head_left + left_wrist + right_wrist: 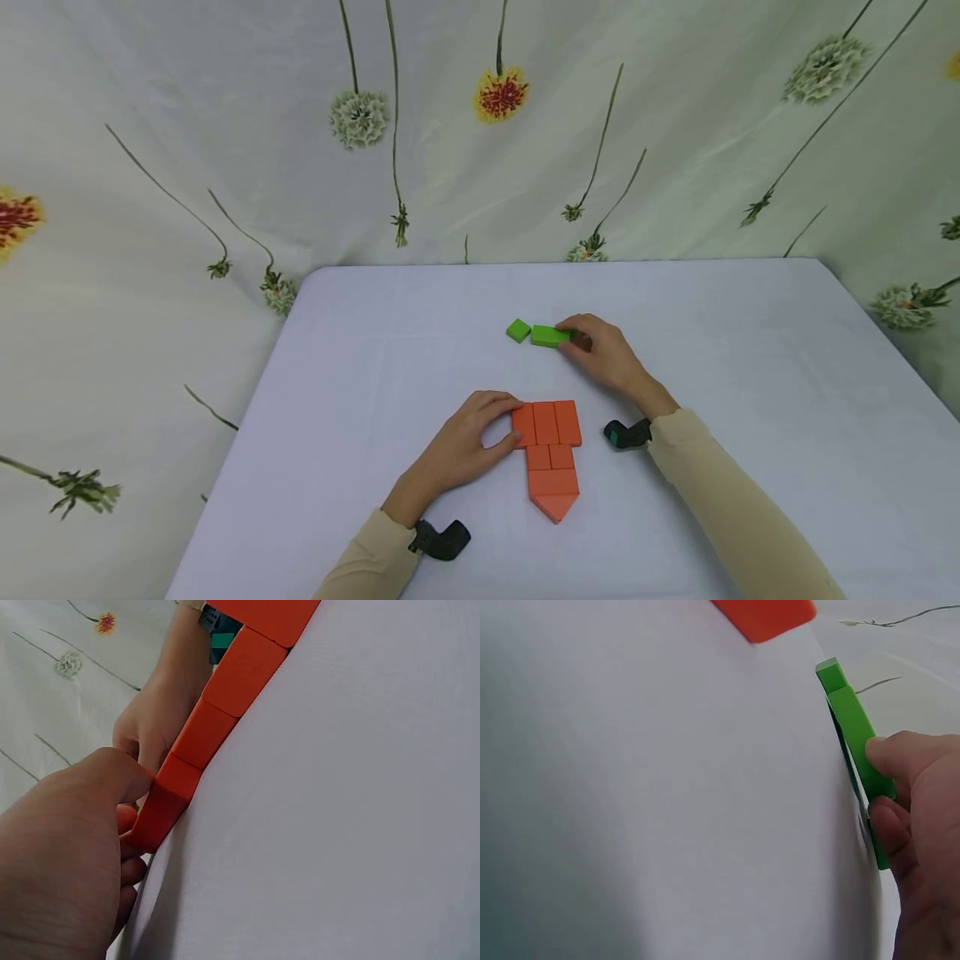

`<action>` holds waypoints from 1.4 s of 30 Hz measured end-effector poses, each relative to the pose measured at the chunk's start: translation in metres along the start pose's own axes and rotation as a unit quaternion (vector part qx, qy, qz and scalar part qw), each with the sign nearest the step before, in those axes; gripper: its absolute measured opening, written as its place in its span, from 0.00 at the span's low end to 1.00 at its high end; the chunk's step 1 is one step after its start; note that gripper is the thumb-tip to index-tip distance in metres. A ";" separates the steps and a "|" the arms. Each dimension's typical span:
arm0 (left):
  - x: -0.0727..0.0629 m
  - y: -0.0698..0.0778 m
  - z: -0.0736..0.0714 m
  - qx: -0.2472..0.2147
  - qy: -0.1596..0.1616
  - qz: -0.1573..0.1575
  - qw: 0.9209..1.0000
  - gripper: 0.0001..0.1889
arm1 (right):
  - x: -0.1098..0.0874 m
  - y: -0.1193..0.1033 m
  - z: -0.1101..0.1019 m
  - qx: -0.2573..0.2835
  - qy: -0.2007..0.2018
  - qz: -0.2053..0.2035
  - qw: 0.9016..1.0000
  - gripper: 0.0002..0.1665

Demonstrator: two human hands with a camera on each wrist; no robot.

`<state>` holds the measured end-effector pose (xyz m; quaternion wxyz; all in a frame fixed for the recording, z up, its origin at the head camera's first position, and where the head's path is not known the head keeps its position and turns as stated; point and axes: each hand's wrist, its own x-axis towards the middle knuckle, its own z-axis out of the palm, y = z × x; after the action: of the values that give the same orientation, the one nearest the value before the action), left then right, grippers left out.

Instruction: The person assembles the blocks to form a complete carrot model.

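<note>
Flat orange blocks lie together in an arrow-like shape: a row of three upright rectangles, two small squares beneath, then a wide block and a triangular one point(555, 507) pointing toward the person. My left hand point(467, 442) holds the left end block point(522, 426) of that row between thumb and fingers. Farther back, my right hand point(606, 357) pinches a long green block point(549, 337) at its right end. Just left of that stands a small green block point(518, 331), turned at an angle. In the right wrist view, another bit of green point(882, 853) shows below the fingers.
A white cloth covers the table point(360, 350), whose far edge meets a hanging flower-print cloth point(450, 167). Each wrist wears a dark camera, one on the left point(444, 541) and one on the right point(627, 434), the latter close beside the orange blocks.
</note>
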<state>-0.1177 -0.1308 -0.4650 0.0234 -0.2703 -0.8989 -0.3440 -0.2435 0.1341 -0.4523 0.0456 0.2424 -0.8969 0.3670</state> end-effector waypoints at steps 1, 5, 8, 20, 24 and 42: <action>0.000 0.000 0.000 0.000 -0.001 -0.001 1.000 0.22 | -0.001 0.000 0.000 0.003 0.000 -0.001 1.000 0.18; 0.000 0.001 0.000 0.002 -0.003 -0.004 1.000 0.22 | -0.003 -0.003 -0.001 0.018 -0.002 -0.006 1.000 0.19; 0.000 0.001 -0.001 0.002 -0.005 -0.007 1.000 0.22 | -0.006 -0.006 -0.002 0.028 -0.006 -0.009 1.000 0.19; 0.000 0.001 -0.002 -0.003 -0.002 -0.010 1.000 0.23 | -0.018 -0.011 -0.004 0.062 -0.016 -0.011 0.998 0.19; 0.000 0.000 -0.001 0.000 0.003 -0.013 1.000 0.24 | -0.022 -0.012 -0.004 0.069 -0.023 -0.009 0.997 0.19; 0.001 -0.001 0.001 0.003 0.012 -0.012 1.000 0.22 | -0.042 -0.017 0.000 0.102 -0.084 -0.042 0.990 0.18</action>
<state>-0.1187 -0.1308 -0.4660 0.0313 -0.2552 -0.9029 -0.3445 -0.1982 0.1405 -0.4521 -0.0397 0.3135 -0.8444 0.4326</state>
